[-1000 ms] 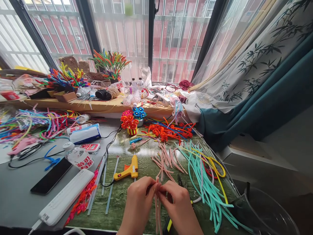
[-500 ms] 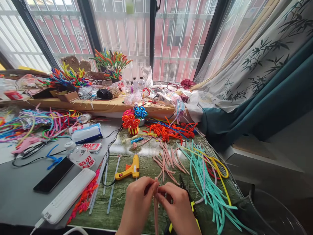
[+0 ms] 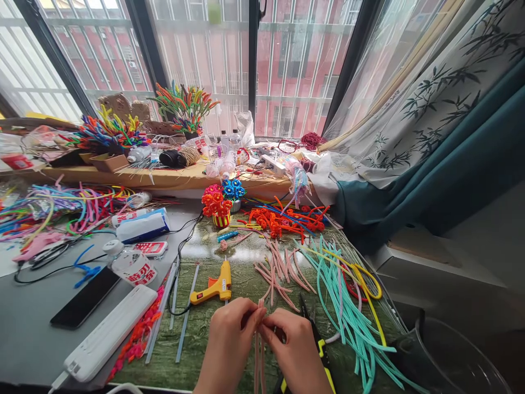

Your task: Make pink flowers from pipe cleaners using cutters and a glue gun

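The left hand (image 3: 233, 323) and right hand (image 3: 289, 328) meet over the green tabletop (image 3: 221, 350), fingertips pinched together on a couple of fuzzy pale pink stems (image 3: 256, 364), whose tips poke up just above the fingers while their lengths hang down between the wrists. Just beyond the knuckles I see a loose scatter of pink stems (image 3: 283, 268), with a yellow glue gun (image 3: 221, 287) lying to its left and a heap of turquoise stems (image 3: 348, 323) to its right. Black-and-yellow pliers (image 3: 322, 350) lie partly hidden beneath the right forearm.
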`<state>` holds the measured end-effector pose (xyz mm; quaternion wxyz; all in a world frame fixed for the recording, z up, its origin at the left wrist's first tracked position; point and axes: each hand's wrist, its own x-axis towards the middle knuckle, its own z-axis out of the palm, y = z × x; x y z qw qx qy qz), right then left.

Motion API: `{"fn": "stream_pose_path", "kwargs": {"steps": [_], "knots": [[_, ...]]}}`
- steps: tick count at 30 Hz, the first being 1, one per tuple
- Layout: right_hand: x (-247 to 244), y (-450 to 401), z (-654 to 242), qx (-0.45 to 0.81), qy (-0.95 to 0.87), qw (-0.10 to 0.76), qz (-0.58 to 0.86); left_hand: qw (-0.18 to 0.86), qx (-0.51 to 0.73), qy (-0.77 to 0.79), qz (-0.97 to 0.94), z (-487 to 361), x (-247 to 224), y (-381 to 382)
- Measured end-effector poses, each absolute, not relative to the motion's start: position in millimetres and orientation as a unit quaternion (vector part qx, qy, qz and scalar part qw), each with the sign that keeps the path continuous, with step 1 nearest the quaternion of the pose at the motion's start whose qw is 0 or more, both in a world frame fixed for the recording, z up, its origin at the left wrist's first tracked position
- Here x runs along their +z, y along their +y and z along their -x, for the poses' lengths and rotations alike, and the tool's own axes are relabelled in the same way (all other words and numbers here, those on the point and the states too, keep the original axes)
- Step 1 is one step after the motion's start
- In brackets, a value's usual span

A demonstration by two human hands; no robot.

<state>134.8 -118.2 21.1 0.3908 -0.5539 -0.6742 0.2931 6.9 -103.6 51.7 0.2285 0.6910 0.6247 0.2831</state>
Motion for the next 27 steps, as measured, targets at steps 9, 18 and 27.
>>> {"fn": "stream_pose_path", "kwargs": {"steps": [9,18,27], "knots": [[26.0,-116.4,-136.3,0.333,-0.666,0.373,0.554,0.227,0.320,0.601,-0.696,-7.6,52.2,-105.0],[30.8,-112.8,-138.6,0.396,-0.627,0.390,0.547,0.219,0.350,0.582,-0.701,-10.2,51.2,-105.4],[34.8,-111.8,-143.4,0.383,-0.653,0.376,0.534,0.228,0.322,0.597,-0.698,-10.4,52.3,-105.5]]}}
